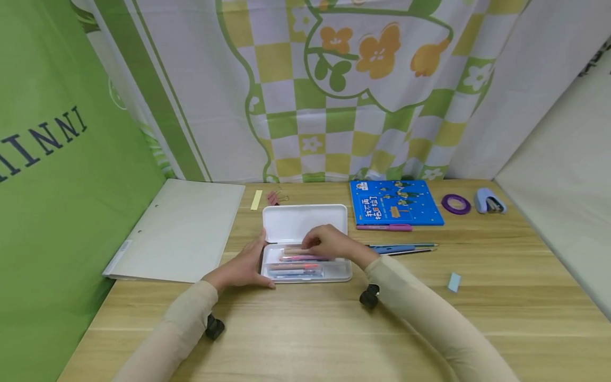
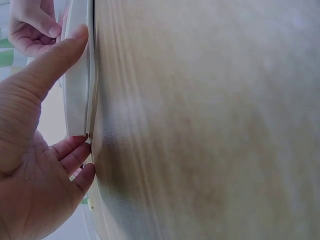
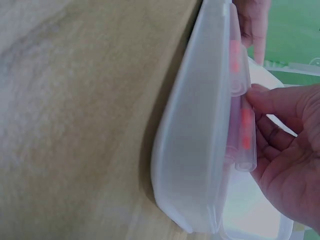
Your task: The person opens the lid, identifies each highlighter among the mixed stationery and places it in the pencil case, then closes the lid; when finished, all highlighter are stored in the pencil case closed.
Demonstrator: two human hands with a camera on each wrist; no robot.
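Observation:
A white pencil case (image 1: 305, 220) lies on the wooden table with its lid folded back. Several pens and clear-capped pencils (image 1: 293, 266) fill its tray. My left hand (image 1: 243, 265) holds the case's left end, thumb along the front edge and fingers round the corner; its thumb (image 2: 62, 57) lies against the side wall in the left wrist view. Reaching in from the right, my right hand (image 1: 331, 241) pinches a clear-capped pencil (image 3: 246, 130) at the back of the tray. Its thumb is on the cap, while the far fingertips are partly hidden behind it.
At left lies a white binder (image 1: 183, 228). A yellow strip (image 1: 256, 200) and pink binder clips (image 1: 273, 198) sit behind the case. To the right are a blue book (image 1: 420, 207), pink pen (image 1: 384, 227), several pens (image 1: 393, 249), purple tape (image 1: 455, 204), a stapler (image 1: 489, 201) and an eraser (image 1: 454, 282).

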